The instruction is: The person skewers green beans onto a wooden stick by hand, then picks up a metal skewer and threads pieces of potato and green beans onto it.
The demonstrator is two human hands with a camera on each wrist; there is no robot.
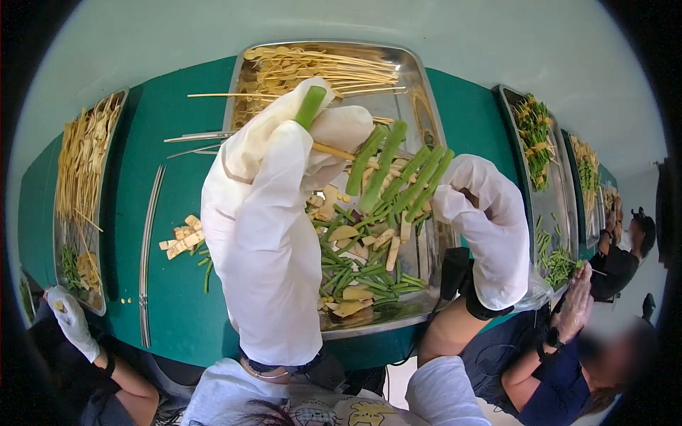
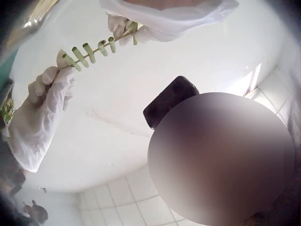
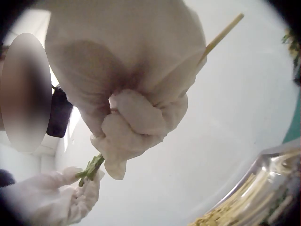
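Note:
Between the two gloved hands runs a thin wooden skewer [image 1: 334,150], threaded through several green stalk pieces [image 1: 390,160]. My left hand [image 1: 263,220] pinches another green piece [image 1: 310,106], which meets the skewer in the left wrist view [image 2: 135,33]. My right hand [image 1: 490,227] grips the skewer at the other side of the threaded pieces; in the right wrist view its fingers are curled and a bare skewer end [image 3: 223,35] sticks out past the hand. Below the hands, a metal tray [image 1: 435,295] holds cut green pieces [image 1: 355,273] and pale chunks [image 1: 392,254].
Finished-looking skewers [image 1: 334,67] lie at the tray's far end. Long metal sticks [image 1: 151,255] and pale chunks [image 1: 185,238] lie left on the green table [image 1: 170,305]. Other trays stand left [image 1: 103,298] and right [image 1: 522,135]. Other people's gloved hands [image 1: 71,323] are at both sides.

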